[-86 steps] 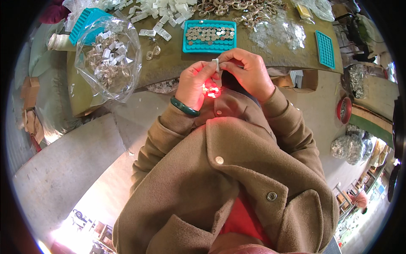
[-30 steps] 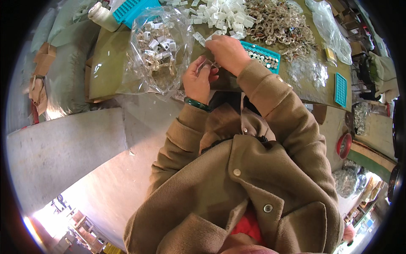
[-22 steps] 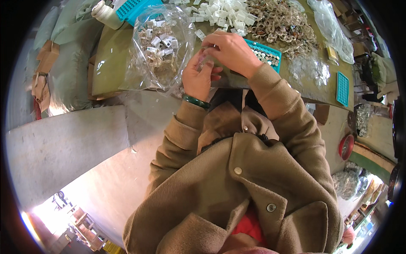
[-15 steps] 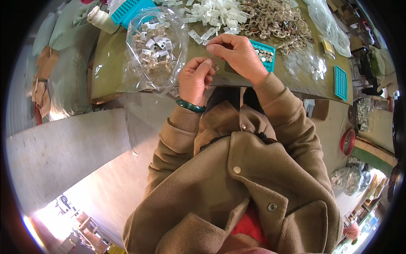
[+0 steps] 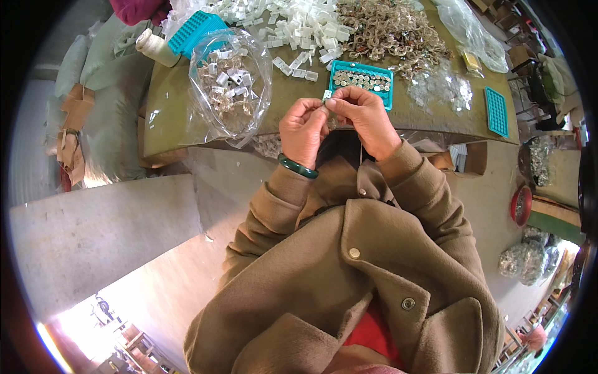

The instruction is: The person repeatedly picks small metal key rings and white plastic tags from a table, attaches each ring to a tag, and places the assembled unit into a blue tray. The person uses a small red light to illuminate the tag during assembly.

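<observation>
My left hand (image 5: 303,132), with a dark green bangle at its wrist, and my right hand (image 5: 370,121) meet fingertip to fingertip above the table's near edge. Both are closed in a pinch on a small white plastic piece (image 5: 327,95), which sticks up between the fingertips. Its lower part is hidden by the fingers, and a clear bit seems to show below them. Just beyond my right hand lies a teal tray (image 5: 389,98) holding several round silvery discs (image 5: 361,80). To the left of my left hand stands an open clear plastic bag (image 5: 261,93) with white and clear pieces inside.
White plastic pieces (image 5: 305,28) are heaped at the back, beside a pile of clear brownish loops (image 5: 395,31). Clear scraps (image 5: 439,90) and another teal tray (image 5: 496,112) lie right. A white bottle (image 5: 156,48) and a teal rack (image 5: 196,32) sit at back left.
My right hand has come down and nearer to my left hand, so the fingertips meet. The white piece now shows between them. More of the teal tray is uncovered.
</observation>
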Demonstrator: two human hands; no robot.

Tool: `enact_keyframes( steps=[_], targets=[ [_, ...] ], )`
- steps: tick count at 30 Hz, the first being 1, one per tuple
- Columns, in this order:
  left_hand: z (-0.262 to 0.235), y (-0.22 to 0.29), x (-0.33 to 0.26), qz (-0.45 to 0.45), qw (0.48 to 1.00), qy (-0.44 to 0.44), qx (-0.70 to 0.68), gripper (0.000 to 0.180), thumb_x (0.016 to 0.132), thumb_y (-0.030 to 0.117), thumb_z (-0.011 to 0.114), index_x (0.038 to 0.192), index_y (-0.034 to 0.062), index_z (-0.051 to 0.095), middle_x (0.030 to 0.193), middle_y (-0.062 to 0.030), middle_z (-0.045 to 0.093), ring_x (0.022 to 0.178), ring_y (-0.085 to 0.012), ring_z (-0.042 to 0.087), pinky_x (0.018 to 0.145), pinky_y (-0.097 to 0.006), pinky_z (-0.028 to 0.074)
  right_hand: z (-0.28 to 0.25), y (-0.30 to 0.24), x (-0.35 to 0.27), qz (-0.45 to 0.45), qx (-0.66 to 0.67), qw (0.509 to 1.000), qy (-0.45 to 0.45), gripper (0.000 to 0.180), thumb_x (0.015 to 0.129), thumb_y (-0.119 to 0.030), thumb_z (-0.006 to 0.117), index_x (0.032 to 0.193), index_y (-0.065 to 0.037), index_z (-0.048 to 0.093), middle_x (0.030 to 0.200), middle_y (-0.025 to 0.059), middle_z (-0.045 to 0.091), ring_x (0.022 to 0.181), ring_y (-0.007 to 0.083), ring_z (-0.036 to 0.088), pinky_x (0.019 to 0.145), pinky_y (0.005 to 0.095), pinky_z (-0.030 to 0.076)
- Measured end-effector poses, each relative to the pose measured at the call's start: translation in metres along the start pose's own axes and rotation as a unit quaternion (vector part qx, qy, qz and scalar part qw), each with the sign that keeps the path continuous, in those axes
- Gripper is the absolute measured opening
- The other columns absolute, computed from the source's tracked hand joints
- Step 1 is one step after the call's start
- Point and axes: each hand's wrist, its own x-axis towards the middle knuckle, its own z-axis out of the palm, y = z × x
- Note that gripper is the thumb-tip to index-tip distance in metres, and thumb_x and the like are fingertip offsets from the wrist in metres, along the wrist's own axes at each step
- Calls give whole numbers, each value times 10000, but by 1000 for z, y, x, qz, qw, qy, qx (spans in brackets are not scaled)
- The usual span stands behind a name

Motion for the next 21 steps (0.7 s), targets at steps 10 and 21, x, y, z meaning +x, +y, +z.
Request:
enact_keyframes(
  steps=[10,21],
  targets=[
    [13,-14,-1,107,979,-34,171,69,877,0,646,939,30,648,778,43,614,648,-2,512,540,-177,400,-25,-9,-12,66,127,989,-46,56,925,-74,642,933,-73,587,792,-28,572,659,48,518,599,208,448],
    [5,12,20,-92,959,-132,233,130,911,126,653,1010,54,696,857,25,648,607,-30,544,512,-192,428,-39,-14,-4,2,139,990,-3,77,936,-92,627,958,-101,554,795,-23,597,771,86,628,645,207,515]
  ],
)
